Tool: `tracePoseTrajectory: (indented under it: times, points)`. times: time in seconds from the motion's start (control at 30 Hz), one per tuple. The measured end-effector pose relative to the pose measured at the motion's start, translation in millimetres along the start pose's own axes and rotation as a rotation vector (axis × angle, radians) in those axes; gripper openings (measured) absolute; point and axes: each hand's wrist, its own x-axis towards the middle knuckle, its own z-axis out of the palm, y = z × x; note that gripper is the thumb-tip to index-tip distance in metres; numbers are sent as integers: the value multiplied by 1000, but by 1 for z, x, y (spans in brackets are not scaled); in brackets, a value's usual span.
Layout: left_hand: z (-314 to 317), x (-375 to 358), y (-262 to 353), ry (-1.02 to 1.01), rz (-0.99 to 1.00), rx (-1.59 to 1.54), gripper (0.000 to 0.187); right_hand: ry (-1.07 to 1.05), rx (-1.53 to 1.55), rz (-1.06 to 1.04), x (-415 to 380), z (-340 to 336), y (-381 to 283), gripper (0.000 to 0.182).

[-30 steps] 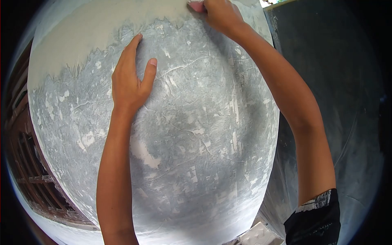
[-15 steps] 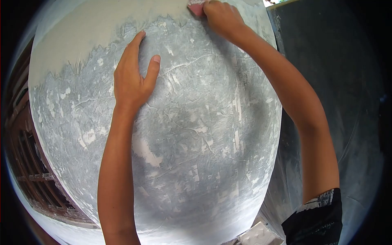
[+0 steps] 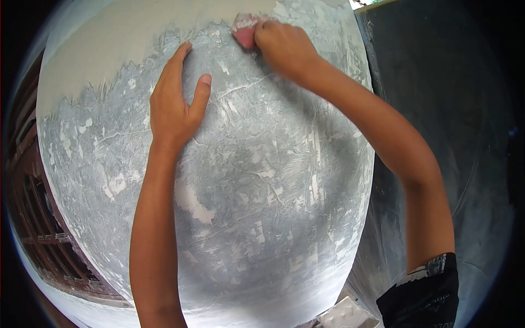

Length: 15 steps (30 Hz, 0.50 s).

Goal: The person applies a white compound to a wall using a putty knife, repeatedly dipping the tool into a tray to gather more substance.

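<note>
A grey, patchy wall surface (image 3: 251, 158) with white spots and fine ridges spreads in front of me. Along its upper left runs a smooth beige coat (image 3: 93, 54) with a ragged lower edge. My left hand (image 3: 176, 104) lies against the grey part with fingers stretched upward and thumb apart, holding nothing. Higher up and to the right, my right hand (image 3: 290, 52) is closed around a pink putty scraper (image 3: 245, 36). White putty clings to the scraper's upper part, and the tool is at the wall near the beige edge. My right fingers partly hide its grip end.
Dark brown window bars (image 3: 46, 218) stand at the left. A dark panel (image 3: 437, 82) borders the wall on the right. Near the bottom right sits a pale container or block (image 3: 349, 315) with white material on it, beside my black sleeve (image 3: 421, 295).
My right hand has moved down and to the left across the wall with the scraper. My left hand has stayed almost in place.
</note>
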Motion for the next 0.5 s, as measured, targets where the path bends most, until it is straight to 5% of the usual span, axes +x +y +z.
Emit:
tracePoseTrajectory:
  times: [0.13,0.23,0.3,0.37,0.5]
  points:
    - [-1,0,1,0,16,-19,58,-13,173,19,-24,-29,-41,17]
    - [0,0,0,7,5,9,58,182,201,163,38,-16,7,20]
    - [1,0,0,4,2,13,58,227,294,247,65,1,36,37]
    - [1,1,-1,-5,2,14,58,58,-45,34,65,18,51,17]
    - [-1,-2,0,-8,-10,-22,59,-59,-51,-32,-13,-4,-20,24]
